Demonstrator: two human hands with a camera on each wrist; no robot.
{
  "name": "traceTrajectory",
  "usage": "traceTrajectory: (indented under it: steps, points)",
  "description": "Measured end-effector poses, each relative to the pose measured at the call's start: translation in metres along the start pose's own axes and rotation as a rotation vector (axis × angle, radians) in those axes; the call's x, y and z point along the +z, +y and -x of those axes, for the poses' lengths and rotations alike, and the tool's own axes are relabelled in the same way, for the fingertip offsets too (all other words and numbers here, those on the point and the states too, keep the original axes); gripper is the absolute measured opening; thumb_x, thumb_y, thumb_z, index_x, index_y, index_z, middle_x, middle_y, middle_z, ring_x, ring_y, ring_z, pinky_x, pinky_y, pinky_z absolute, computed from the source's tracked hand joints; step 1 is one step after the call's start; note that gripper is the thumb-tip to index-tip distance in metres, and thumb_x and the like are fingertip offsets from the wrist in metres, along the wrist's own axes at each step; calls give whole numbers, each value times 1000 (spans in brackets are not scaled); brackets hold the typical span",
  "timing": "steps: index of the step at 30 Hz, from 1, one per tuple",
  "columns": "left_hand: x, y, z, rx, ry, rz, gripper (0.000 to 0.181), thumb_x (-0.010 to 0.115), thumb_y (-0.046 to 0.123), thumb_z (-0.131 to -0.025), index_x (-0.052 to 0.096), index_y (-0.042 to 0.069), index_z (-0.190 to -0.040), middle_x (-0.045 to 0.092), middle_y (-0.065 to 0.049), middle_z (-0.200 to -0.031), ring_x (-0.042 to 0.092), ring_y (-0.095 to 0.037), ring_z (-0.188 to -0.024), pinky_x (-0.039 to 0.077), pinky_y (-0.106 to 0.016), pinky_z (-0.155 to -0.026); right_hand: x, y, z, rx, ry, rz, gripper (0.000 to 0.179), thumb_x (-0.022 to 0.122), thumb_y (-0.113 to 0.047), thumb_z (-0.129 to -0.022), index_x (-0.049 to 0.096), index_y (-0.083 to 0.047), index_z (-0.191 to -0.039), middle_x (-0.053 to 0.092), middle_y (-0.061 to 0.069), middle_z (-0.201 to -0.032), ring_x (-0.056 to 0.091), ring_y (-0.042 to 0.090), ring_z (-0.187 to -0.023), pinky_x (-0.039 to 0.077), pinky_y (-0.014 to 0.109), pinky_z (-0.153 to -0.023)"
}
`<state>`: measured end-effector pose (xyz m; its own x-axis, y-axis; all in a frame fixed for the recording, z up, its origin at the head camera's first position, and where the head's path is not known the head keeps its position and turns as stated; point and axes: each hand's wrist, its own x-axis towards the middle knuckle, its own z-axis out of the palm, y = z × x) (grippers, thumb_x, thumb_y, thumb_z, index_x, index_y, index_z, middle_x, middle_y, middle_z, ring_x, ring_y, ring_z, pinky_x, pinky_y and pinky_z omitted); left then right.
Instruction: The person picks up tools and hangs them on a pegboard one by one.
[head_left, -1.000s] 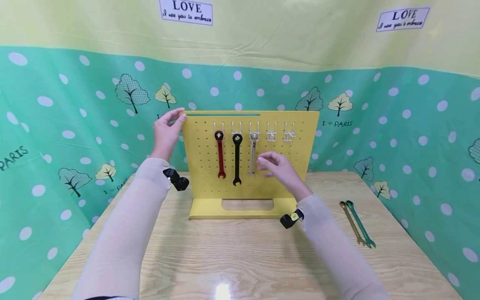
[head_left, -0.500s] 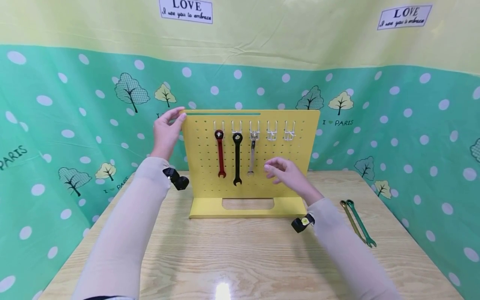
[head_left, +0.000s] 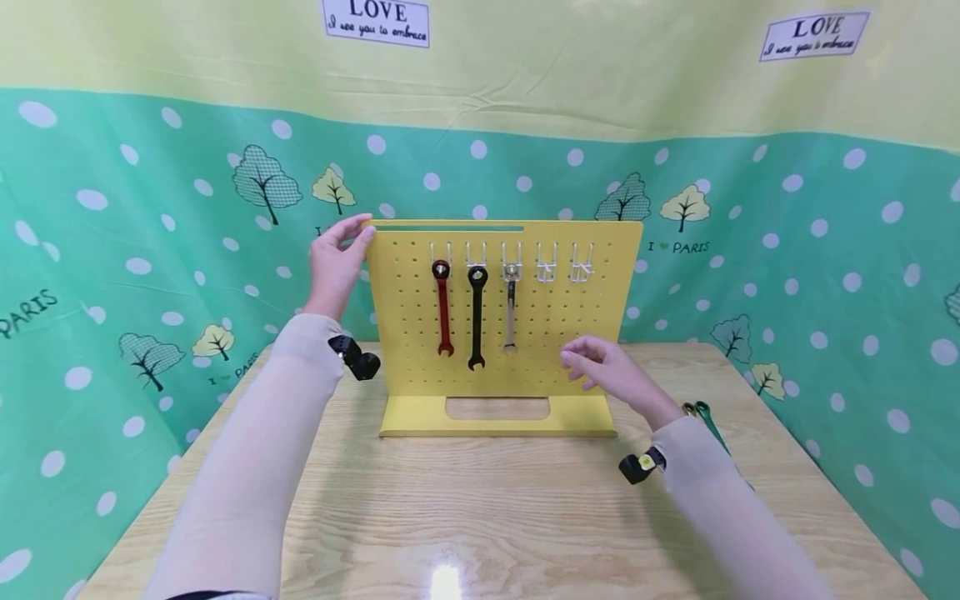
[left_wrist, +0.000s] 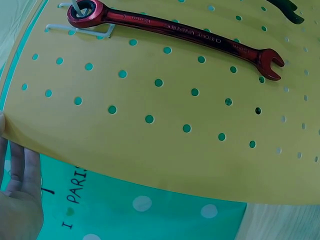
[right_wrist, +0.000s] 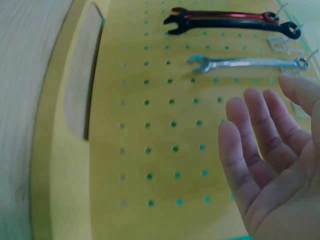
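A yellow pegboard (head_left: 416, 379) stands upright on the table. My left hand (head_left: 334, 265) pinches its top left corner, thumb in front and fingers behind. From its white hooks hang a red combination wrench (head_left: 444, 310), a black one (head_left: 477, 321) and a silver one (head_left: 511, 312). My right hand (head_left: 603, 367) holds nothing, its fingers relaxed in front of the board's lower right part. In the right wrist view its palm (right_wrist: 280, 200) and slightly bent fingers show below the silver wrench (right_wrist: 250, 63).
Two more white hooks, a fourth-place one (head_left: 546, 268) and the rightmost (head_left: 582, 268), bear no wrench. On the table's right lie a green wrench (head_left: 705, 411) and a gold wrench (head_left: 689, 408), largely hidden behind my right sleeve. A patterned curtain (head_left: 480, 167) closes off the back and sides.
My right hand has moved away from the silver wrench, rightward and down. Its sleeve now covers much of the wrenches on the table. The left hand keeps its place at the board's corner.
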<state>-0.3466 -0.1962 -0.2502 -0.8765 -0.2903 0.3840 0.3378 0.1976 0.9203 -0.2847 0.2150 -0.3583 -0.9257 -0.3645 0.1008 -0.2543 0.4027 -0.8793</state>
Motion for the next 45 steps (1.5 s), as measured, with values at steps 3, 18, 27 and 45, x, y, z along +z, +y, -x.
traceTrajectory:
  steps: [3, 18, 27, 45]
  points:
    - [0, 0, 0, 1, 0, -3, 37, 66, 34, -97, 66, 21, -132, 63, -3, -131, 60, -18, -114, 52, -29, -99, -6, 8, 9, 17, 1, 19, 47, 57, -39, -103, 56, 1, -129, 63, 18, -115, 63, 32, -102, 59, 41, -81]
    - [1, 1, 1, 11, 7, -6, 35, 67, 33, -97, 67, 22, -130, 63, -2, -130, 60, -16, -113, 53, -28, -96, -39, 51, 56, 102, 44, 100, 46, 54, -37, -105, 55, 3, -129, 64, 19, -116, 65, 28, -98, 59, 37, -77]
    - [2, 1, 0, 29, 8, 11, 34, 68, 28, -97, 68, 18, -129, 64, -5, -128, 60, -17, -112, 53, -28, -96, -59, 82, 86, 227, 94, 160, 53, 52, -42, -105, 53, 4, -130, 63, 20, -119, 63, 29, -102, 59, 41, -79]
    - [2, 0, 0, 16, 19, -8, 34, 68, 32, -97, 68, 20, -129, 64, -3, -127, 60, -16, -111, 54, -28, -95, -106, 137, 126, 332, 106, 159, 52, 49, -42, -106, 53, 8, -122, 60, 18, -107, 61, 26, -94, 58, 38, -75]
